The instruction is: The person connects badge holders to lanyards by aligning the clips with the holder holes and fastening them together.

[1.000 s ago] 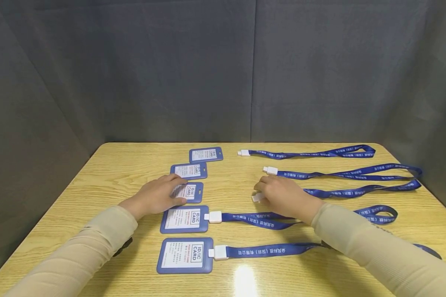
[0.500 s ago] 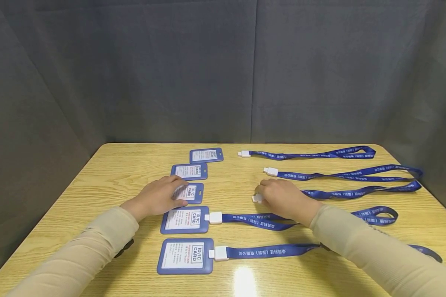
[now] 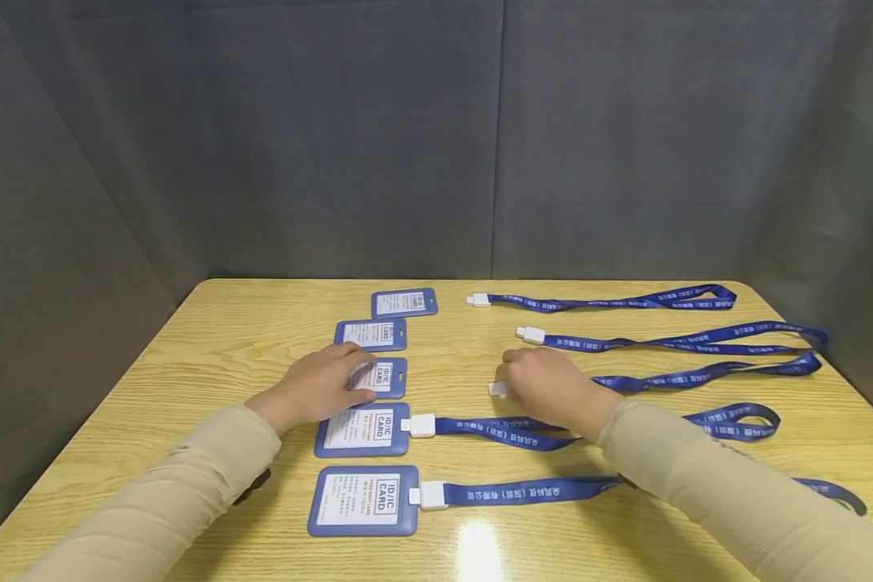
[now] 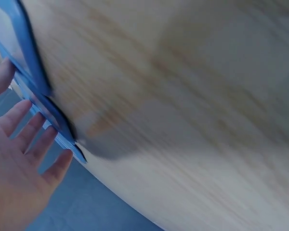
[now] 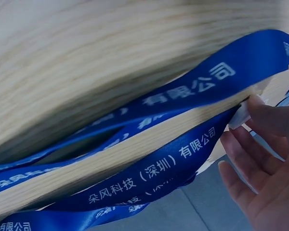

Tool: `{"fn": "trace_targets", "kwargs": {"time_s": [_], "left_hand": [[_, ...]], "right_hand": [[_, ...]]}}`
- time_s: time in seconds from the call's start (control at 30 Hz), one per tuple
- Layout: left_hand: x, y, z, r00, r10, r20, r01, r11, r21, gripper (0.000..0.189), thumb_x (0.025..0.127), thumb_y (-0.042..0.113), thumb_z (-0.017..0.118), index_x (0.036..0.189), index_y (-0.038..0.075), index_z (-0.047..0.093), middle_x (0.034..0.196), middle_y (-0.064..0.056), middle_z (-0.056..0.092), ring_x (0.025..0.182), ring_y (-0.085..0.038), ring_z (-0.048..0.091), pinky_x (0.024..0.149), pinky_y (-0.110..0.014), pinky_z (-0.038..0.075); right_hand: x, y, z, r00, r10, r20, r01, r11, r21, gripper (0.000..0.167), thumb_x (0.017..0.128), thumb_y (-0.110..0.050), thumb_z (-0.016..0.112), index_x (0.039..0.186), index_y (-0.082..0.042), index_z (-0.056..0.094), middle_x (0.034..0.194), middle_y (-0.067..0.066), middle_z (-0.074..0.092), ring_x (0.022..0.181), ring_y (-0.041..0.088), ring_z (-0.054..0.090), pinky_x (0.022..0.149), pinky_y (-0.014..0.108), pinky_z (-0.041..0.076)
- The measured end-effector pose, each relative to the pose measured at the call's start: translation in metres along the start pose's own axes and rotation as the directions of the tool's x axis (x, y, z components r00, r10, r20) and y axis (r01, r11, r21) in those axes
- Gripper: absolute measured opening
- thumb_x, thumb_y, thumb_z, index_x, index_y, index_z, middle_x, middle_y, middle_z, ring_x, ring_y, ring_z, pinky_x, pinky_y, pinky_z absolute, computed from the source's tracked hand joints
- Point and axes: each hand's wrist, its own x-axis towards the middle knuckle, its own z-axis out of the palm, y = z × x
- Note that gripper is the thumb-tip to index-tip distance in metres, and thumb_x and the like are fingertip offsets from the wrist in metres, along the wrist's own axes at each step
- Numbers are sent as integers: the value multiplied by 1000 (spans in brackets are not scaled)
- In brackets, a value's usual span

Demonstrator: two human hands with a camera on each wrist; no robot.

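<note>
My left hand (image 3: 313,386) holds the middle blue badge holder (image 3: 389,380) by its edges, with thumb on the near side and fingers on the far side. The hand covers the left part of that badge holder. In the left wrist view, the fingers (image 4: 24,126) reach blue holder edges. My right hand (image 3: 553,390) pinches the white clip (image 3: 498,390) of a blue lanyard (image 3: 647,382) between thumb and fingers. The right wrist view shows this clip (image 5: 240,117) partly hidden in the grip, its printed strap (image 5: 154,166) trailing away. A gap of bare wood separates clip and holder.
Nearer me, two badge holders (image 3: 360,443) have white clips (image 3: 431,495) at their right edges, with lanyards running right. Farther back lie two more holders (image 3: 404,304), apart from their lanyards (image 3: 531,335). A dark curtain (image 3: 349,145) stands behind the wooden table (image 3: 247,311).
My left hand has slid the middle badge holder slightly right. My right hand has moved a little left with the clip, narrowing the gap between them. The other holders stay put.
</note>
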Motion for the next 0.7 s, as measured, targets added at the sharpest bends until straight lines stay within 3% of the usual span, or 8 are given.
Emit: {"fn": "trace_targets", "kwargs": {"time_s": [0.3,0.7], "left_hand": [[6,8,3,1000,8,2,-8,1000,21,57,93,38,69,139,8,56,140,-15,53,130,-36,49,108,-53,38],[11,13,5,1000,-18,15,18,999,-31,58,90,35,73,138,6,56,132,-11,56,120,-31,57,100,-50,47]], "right_hand": [[11,-10,0,1000,-2,-3,2,1000,30,5,83,-5,77,87,-6,76,75,1,63,67,16,63,69,33,58],[36,-28,-3,990,75,116,-91,986,137,19,85,-12,79,104,-7,77,94,5,71,87,21,69,84,34,57]]}}
